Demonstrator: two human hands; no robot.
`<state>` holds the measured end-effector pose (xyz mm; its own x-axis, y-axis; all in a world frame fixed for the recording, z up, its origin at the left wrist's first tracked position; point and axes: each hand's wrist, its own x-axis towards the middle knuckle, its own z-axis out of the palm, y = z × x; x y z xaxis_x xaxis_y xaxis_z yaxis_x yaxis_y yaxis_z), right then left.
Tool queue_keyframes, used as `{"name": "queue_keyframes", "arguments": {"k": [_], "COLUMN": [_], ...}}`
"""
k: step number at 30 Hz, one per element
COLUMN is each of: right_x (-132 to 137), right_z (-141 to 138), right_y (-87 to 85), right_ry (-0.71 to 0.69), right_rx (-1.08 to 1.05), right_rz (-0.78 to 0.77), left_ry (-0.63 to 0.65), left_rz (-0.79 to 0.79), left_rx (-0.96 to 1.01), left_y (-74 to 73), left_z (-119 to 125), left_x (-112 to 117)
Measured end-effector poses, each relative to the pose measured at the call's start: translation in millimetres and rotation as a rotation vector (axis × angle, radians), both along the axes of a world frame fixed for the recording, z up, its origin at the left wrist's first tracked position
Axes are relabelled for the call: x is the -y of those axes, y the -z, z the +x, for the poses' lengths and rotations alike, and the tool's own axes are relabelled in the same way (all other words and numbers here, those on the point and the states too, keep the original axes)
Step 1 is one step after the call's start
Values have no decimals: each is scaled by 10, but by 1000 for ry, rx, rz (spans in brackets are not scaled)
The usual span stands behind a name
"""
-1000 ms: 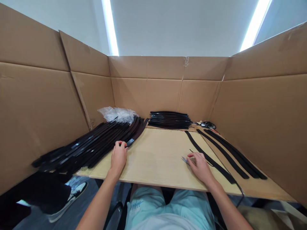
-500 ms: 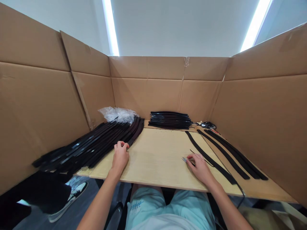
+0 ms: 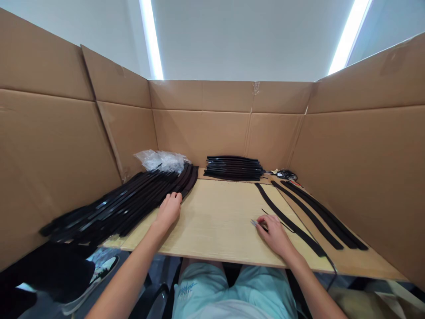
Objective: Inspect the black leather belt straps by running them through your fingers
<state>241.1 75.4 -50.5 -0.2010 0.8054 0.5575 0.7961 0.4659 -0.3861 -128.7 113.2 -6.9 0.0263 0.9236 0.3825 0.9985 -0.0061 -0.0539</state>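
Observation:
My left hand [image 3: 170,208] is at the right edge of a wide pile of long black strips [image 3: 133,201]. Its fingers are curled closed on the outermost strip, and the fingertips are partly hidden. Over the right part of the board, my right hand [image 3: 271,229] is closed around a small tool with silvery pointed tips [image 3: 254,223]; most of it is hidden in the palm. A thin black cord [image 3: 288,226] runs beside that hand. Just to the right, a curved black strip [image 3: 289,220] lies on the pale board [image 3: 212,221].
Crumpled clear plastic bags [image 3: 162,160] lie behind the left pile. A neat stack of black strips [image 3: 233,168] sits at the back. More strips [image 3: 327,215] and tangled cables [image 3: 284,174] are at right. Cardboard walls [image 3: 199,133] enclose three sides. Another person's shoe [image 3: 102,271] shows below left.
My left hand has shifted slightly up and to the right along the pile's edge, its fingers more turned over. My right hand stays in nearly the same place with the tool.

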Motion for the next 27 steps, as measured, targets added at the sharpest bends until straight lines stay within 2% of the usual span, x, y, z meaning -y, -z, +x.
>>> {"name": "queue_keyframes", "arguments": {"k": [7, 21, 27], "right_x": [-5, 17, 68], "right_z": [11, -1, 6], "right_y": [-2, -39, -99], "right_ry": [-3, -18, 44], "right_rx": [18, 45, 68], "right_rz": [-7, -32, -36], "left_ry": [-60, -80, -72], "left_rz": [48, 91, 78], "left_rx": [-47, 0, 5], "left_y": [-88, 50, 134], "left_z": [82, 114, 114], "left_x": [-150, -277, -288]}}
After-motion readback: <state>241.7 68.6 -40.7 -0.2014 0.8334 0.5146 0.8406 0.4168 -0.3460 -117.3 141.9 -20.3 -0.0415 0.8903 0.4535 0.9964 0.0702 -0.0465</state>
